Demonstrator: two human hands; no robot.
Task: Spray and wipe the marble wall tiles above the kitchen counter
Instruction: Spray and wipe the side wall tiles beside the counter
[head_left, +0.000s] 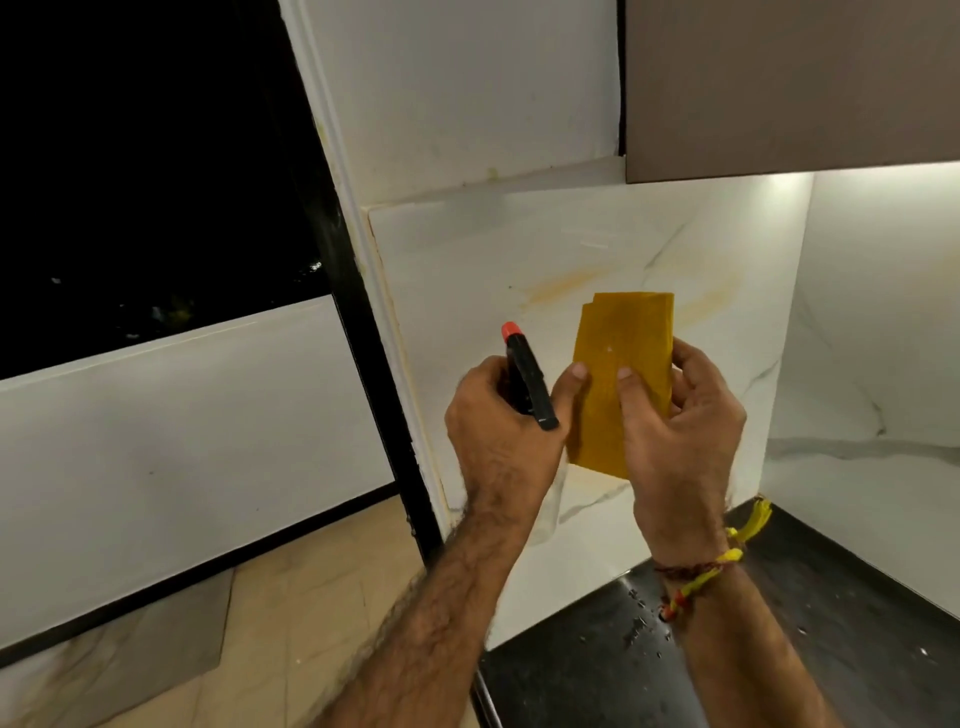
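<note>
One folded yellow cloth (621, 379) is held up in front of the marble wall tiles (519, 249), its long axis running roughly upright with a slight lean, the top edge tipped toward the right and the bottom corner hanging lower on the left. Its upper edge shows stepped layers from the folding. Two hands meet on the cloth. The right hand (685, 415) pinches the cloth's right side, thumb pressed flat on the near face and fingers curled round behind it. The left hand (504, 415), just left of the cloth, grips one spray bottle (527, 382) with its fingers wrapped round the black head, while its thumb reaches across to press on the cloth's left half. The bottle's black sprayer lies on a diagonal, the orange nozzle tip pointing up and to the left, away from the cloth; the clear bottle body shows faintly below the left wrist.

Behind the cloth, the tiles carry faint yellowish streaks and grey veining. A second tiled wall face meets them in a corner to the right of the cloth. Below the cloth lies the black counter (597, 670), speckled with small bright droplets or crumbs. Above and right of the cloth hangs one brown cabinet (789, 83), lit from beneath. A yellow and red thread band (701, 571) circles the right wrist, below the cloth. Far left of the cloth is a dark window (145, 156).
</note>
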